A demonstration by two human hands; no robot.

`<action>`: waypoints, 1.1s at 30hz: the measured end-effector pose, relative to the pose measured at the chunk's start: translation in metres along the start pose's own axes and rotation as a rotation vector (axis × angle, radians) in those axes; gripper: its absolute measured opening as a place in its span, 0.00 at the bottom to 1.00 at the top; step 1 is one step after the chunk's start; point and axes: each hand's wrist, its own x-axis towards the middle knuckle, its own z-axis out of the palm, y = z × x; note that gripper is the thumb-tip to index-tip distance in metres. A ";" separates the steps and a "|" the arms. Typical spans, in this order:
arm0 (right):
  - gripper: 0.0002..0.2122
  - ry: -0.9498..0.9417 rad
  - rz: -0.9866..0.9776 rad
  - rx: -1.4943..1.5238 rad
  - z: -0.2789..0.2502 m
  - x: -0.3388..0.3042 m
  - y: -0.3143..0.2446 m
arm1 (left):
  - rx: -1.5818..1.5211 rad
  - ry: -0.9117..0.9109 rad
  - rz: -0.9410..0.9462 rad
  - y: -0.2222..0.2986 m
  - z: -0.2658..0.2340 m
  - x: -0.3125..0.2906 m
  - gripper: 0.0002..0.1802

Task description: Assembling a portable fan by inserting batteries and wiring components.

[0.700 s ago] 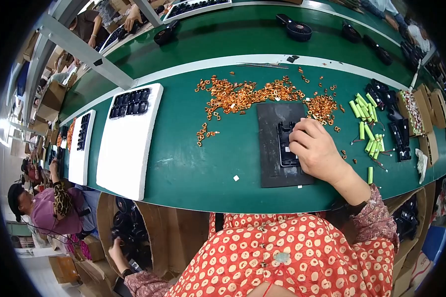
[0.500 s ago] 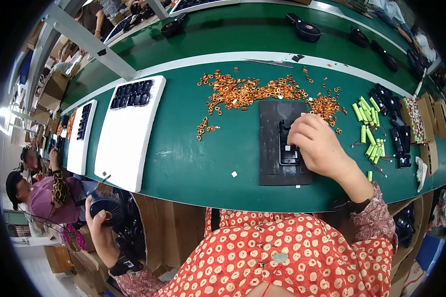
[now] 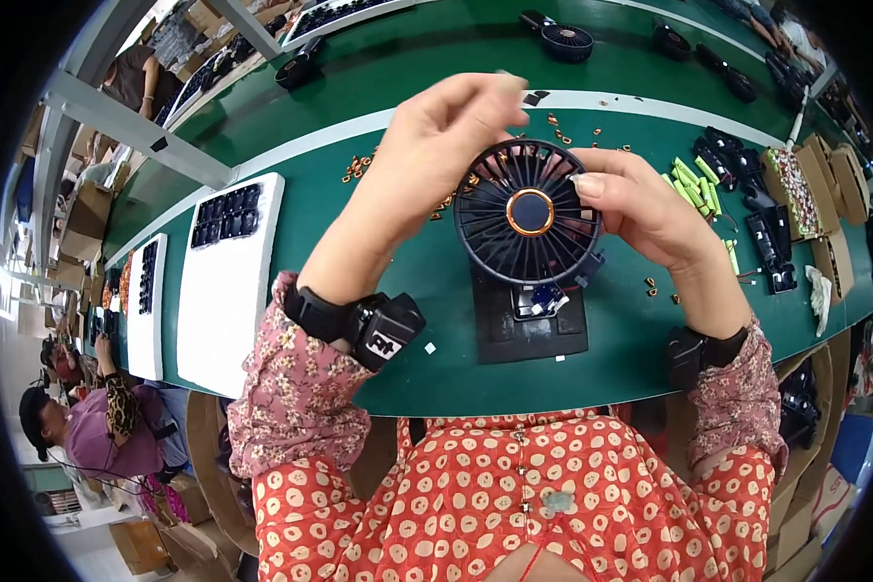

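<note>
In the head view, the round black fan head [image 3: 490, 238] hangs in front of the person, above the surface [image 3: 436, 388], its spoked face and copper-coloured ring [image 3: 531, 234] turned up toward the camera. Being a disc, it offers no long axis; a small lug [image 3: 592, 269] juts from its lower right rim.

The right hand [image 3: 655, 213] is the nearer one: its thumb lies over the right rim, so the fan head sits directly left of those fingers, which appear to grip that edge (their tips are hidden behind it). The left hand [image 3: 422, 145] arches over the upper left, fingers bent and drawn narrow; the fan head lies below and to the right of them, and I cannot tell whether they touch it or pinch something small.

Below the fan head's near rim, a small blue circuit board [image 3: 545, 297] shows over the dark mat [image 3: 524, 341].
</note>
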 end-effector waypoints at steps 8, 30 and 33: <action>0.22 0.100 -0.220 0.890 -0.027 0.012 0.056 | 0.884 0.028 0.406 -0.059 0.037 -0.093 0.09; 0.17 0.251 -0.111 0.647 0.027 0.027 0.085 | 1.400 -0.169 0.402 -0.061 0.075 -0.079 0.07; 0.17 0.251 -0.128 0.606 0.028 0.027 0.085 | 1.380 -0.188 0.366 -0.064 0.069 -0.078 0.07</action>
